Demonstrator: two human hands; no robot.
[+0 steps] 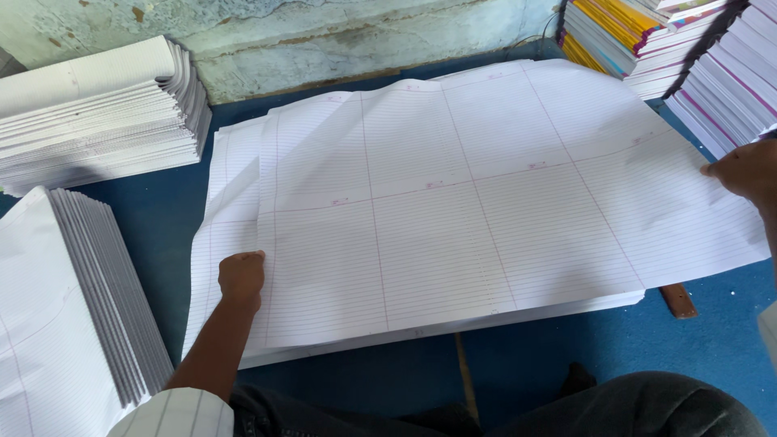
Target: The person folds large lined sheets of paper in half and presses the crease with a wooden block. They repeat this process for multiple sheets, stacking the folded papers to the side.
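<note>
A large ruled white sheet (453, 202) lies on top of a stack of like sheets (235, 162) on a blue surface. My left hand (241, 278) grips the top sheet's left edge, fingers curled under it. My right hand (746, 171) holds the same sheet's right edge, which is raised slightly off the stack. The sheet is skewed against the stack below, with its far right corner reaching toward the books.
Folded ruled-paper bundles are piled at the far left (97, 109) and near left (73, 316). Stacks of bound notebooks (688, 57) stand at the far right. A brown wooden piece (678, 300) pokes out under the stack. My dark-clothed knees (647, 405) are at the bottom.
</note>
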